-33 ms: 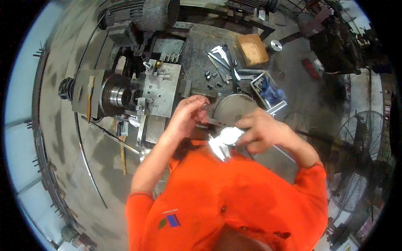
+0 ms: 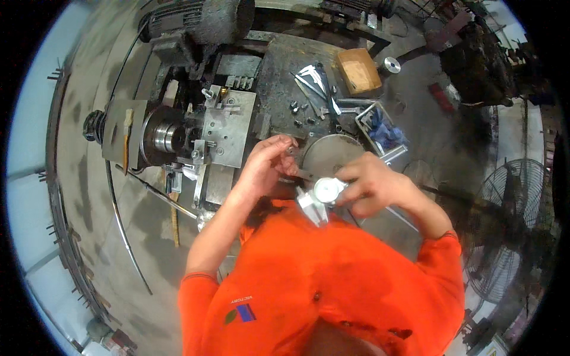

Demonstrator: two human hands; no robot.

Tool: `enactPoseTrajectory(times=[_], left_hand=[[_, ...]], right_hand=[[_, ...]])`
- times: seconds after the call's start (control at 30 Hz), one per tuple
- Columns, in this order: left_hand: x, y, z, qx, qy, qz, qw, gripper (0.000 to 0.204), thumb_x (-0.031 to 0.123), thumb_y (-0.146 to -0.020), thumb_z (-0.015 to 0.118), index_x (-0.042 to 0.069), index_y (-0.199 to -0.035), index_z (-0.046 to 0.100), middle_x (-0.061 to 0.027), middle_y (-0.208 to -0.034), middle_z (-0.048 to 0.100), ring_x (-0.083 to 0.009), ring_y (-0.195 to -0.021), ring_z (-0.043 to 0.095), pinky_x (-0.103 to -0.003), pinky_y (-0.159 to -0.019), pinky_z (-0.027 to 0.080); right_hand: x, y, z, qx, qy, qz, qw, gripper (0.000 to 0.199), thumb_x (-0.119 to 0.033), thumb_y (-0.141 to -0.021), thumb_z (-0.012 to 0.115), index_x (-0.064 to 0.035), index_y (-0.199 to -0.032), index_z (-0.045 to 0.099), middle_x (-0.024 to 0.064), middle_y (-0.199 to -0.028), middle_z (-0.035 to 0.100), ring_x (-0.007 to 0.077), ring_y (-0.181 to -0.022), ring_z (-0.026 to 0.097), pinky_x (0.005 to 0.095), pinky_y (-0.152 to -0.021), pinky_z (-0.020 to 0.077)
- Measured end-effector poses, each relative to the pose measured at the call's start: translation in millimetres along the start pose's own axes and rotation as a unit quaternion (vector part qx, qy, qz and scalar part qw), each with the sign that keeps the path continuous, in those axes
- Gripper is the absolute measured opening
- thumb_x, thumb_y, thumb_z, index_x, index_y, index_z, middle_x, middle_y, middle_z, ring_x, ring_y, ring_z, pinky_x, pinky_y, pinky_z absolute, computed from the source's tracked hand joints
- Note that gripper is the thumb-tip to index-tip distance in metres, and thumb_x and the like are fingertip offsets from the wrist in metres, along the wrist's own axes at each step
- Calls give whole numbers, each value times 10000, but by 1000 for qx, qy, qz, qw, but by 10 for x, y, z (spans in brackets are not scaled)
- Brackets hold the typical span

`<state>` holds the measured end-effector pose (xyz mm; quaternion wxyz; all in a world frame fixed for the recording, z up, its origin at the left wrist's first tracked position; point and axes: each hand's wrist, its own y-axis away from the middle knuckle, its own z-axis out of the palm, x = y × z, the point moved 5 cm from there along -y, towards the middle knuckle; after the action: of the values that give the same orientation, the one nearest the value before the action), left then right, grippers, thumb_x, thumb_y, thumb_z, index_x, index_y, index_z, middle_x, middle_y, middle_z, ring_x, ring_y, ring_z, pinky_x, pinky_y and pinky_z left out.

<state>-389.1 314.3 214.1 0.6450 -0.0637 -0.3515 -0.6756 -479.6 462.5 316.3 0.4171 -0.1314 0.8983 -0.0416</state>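
Seen from above, a person in an orange shirt (image 2: 297, 261) works with both bare hands in front of the chest. The right hand (image 2: 375, 187) grips a silver caliper with a round white dial (image 2: 326, 190); the caliper's prongs point down toward the shirt. The left hand (image 2: 265, 166), just across from it, has its fingers bent in and pinches a small dark metal piece (image 2: 291, 152) at the fingertips; the piece is too small to tell its exact shape. Beyond the hands lies a round metal plate (image 2: 323, 155). Farther off on the bench are small metal bits (image 2: 294, 107), a second caliper (image 2: 310, 73), an open cardboard box (image 2: 358, 72) and a tray holding a blue cloth (image 2: 387, 135). To the left stands a machine with a shiny metal ring (image 2: 165, 137), a brush (image 2: 126, 139) beside it. A large fan (image 2: 512, 187) stands at the right.
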Motion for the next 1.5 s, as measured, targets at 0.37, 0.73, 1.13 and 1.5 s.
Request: enactPoseTrajectory(times=[0.37,0.73,1.13,1.5], left_hand=[[-75,-374,219,17,90,-51,994,285,275,-928,363,40,-912,523,-45,-487,383,-199,-442,392,-341,-525,355],[-69,-718,256,67,68,-69,993,295,294,-933,339,43,-897,491,-56,-475,388,-209,-432,393,-348,-535,361],[32,-1794,219,56,-269,-67,959,210,147,-827,555,-6,-969,538,-58,-675,565,-133,-631,572,-283,-616,494],[-190,-3695,619,-50,-806,160,567,232,162,-703,577,57,-907,612,-152,-783,626,-329,-724,599,-418,-655,471]], right_hand=[[1739,896,-428,297,-121,360,876,392,-48,-597,499,0,-956,650,71,-830,633,109,-726,543,243,-658,427],[2495,1348,-341,382,-110,460,794,242,-116,-661,550,-35,-842,688,25,-653,613,66,-596,505,230,-566,415],[1978,2003,157,430,-95,498,747,265,-84,-617,543,-40,-841,676,76,-687,585,139,-611,535,257,-556,406],[1961,2101,289,484,-160,494,704,313,-35,-572,527,-35,-855,661,51,-647,418,143,-562,408,254,-518,317]])
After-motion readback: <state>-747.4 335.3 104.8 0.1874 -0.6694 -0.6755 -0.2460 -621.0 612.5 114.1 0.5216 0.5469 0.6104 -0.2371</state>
